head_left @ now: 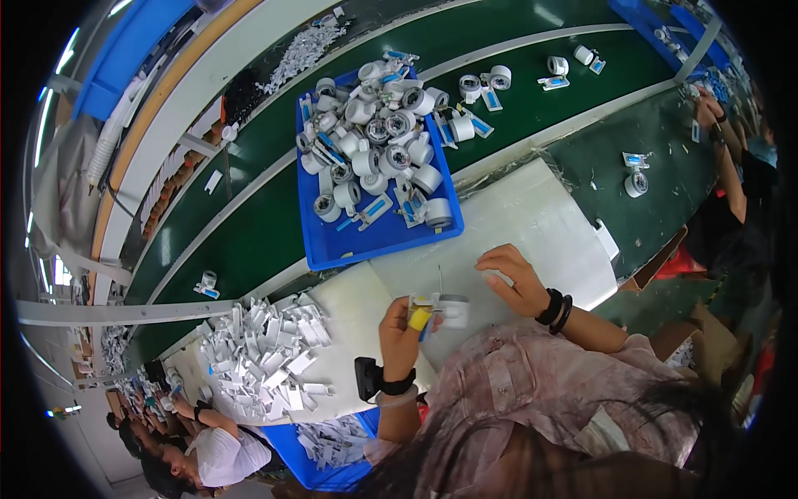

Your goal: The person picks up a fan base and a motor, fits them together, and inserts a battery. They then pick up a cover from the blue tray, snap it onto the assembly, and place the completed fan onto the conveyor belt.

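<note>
My left hand [401, 333] is closed around a small white plastic assembly [439, 308] with a round cylinder end and a blue part; a yellow cot covers one finger. A thin metal pin sticks up from the piece. My right hand [514, 278] hovers just right of it over the white work mat [532, 216], fingers loosely curled, nothing visible in it. Black bands sit on both wrists.
A blue tray [332, 246] of several white cylinder parts with blue clips lies ahead on the green conveyor [249, 224]. A heap of white flat plastic pieces [262, 353] lies at my left. Other workers sit at far right and lower left.
</note>
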Available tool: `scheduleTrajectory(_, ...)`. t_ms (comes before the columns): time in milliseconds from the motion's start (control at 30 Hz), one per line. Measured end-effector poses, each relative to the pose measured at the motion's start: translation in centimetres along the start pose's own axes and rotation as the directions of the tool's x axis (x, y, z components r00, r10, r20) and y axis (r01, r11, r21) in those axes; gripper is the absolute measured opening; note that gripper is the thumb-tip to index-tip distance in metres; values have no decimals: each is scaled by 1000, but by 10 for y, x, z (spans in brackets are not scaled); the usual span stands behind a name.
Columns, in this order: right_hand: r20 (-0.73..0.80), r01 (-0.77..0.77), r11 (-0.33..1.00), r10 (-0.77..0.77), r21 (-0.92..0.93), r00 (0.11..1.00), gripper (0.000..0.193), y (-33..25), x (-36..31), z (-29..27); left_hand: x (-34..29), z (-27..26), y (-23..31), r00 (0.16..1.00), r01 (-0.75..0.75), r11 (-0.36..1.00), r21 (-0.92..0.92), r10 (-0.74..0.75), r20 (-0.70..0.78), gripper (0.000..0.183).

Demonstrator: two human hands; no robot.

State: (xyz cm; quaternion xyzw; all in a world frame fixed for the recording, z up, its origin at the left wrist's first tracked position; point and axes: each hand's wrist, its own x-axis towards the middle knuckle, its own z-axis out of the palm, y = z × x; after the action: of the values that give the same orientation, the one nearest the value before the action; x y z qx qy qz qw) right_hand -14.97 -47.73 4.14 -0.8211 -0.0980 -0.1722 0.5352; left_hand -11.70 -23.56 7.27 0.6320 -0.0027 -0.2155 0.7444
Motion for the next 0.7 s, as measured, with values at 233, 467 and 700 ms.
scheduleTrajectory(233,-109,-203,978,206,43,972,23,102,63,-25,61,-140,34,867,-184,956,227,267,-421,14)
scheduleTrajectory(467,-153,-213,914,169,-346,974,29,212,200,-47,181,-292,31,667,-211,818,535,520,-533,21)
scheduleTrajectory(700,-50,-392,733,440,-556,896,28,286,296,-20,236,-397,-22,547,47,712,701,569,-615,26)
